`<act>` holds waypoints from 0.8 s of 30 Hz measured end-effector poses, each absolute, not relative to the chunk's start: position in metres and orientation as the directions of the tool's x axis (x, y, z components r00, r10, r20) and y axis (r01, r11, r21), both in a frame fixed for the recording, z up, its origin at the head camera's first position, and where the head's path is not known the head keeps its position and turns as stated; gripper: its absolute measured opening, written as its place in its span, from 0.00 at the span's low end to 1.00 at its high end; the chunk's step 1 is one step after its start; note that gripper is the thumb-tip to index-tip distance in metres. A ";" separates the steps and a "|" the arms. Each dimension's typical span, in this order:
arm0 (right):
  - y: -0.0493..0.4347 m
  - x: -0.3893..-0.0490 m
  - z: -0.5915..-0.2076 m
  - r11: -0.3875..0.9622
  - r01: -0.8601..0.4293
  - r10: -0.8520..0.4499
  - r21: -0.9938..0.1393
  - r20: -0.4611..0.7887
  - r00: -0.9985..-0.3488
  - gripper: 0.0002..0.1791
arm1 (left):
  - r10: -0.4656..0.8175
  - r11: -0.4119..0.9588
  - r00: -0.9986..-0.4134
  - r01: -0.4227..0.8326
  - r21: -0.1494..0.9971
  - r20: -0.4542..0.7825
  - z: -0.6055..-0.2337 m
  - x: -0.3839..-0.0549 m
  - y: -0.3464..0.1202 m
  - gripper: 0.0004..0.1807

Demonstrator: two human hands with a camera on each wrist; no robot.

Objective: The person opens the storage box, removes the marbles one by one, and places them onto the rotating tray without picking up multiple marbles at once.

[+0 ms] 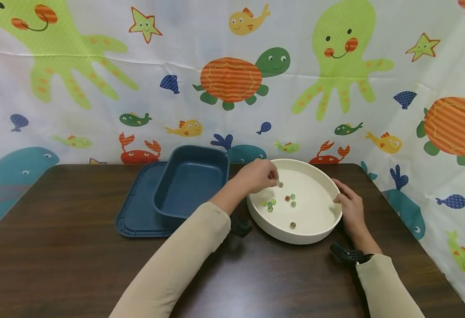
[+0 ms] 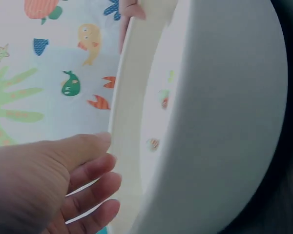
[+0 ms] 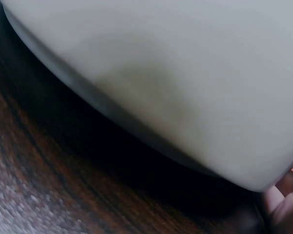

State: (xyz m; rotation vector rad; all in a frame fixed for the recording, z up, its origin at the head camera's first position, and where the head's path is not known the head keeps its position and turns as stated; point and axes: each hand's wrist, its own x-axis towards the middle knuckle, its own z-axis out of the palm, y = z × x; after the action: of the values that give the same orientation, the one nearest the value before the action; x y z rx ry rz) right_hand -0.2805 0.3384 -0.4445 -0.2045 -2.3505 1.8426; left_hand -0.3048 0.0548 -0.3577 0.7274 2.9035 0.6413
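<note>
A round cream-coloured dish [image 1: 296, 235] with low walls stands on the right of the table. Several glass marbles lie on its floor, among them a brown marble [image 1: 292, 225] near the front and a reddish marble [image 1: 287, 198] in the middle. My left hand [image 1: 258, 176] reaches over the dish's left rim, fingers loosely bent, fingertips close to a brownish marble [image 1: 280, 184]. In the left wrist view, the thumb and fingers [image 2: 90, 170] are apart with nothing visible between them. My right hand [image 1: 350, 207] grips the dish's right rim, thumb on the inside.
Left of the dish is a deep blue rectangular bin [image 1: 192, 183] resting partly on a flat blue lid or tray [image 1: 139, 216]. Both are on the dark wooden table [image 1: 57, 247]. A curtain [image 1: 224, 26] printed with sea animals hangs behind and along the right side.
</note>
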 end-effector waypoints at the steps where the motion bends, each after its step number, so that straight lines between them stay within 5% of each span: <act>1: 0.338 -0.280 -0.445 0.237 0.015 0.196 -0.971 0.033 -0.980 0.36 | 0.470 0.800 -0.882 0.433 0.415 0.014 -0.360 -0.305 0.058 0.09; 24: 0.337 -0.282 -0.445 0.213 0.002 0.210 -0.977 0.044 -0.977 0.36 | 0.383 0.864 -0.922 0.336 0.375 -0.055 -0.388 -0.312 0.081 0.04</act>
State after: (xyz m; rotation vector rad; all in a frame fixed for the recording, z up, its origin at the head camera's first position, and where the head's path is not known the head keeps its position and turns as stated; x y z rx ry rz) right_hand -0.2819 0.3366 -0.4447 -0.2042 -2.3108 1.8613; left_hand -0.3121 0.0812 -0.3885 0.5632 2.9093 0.5500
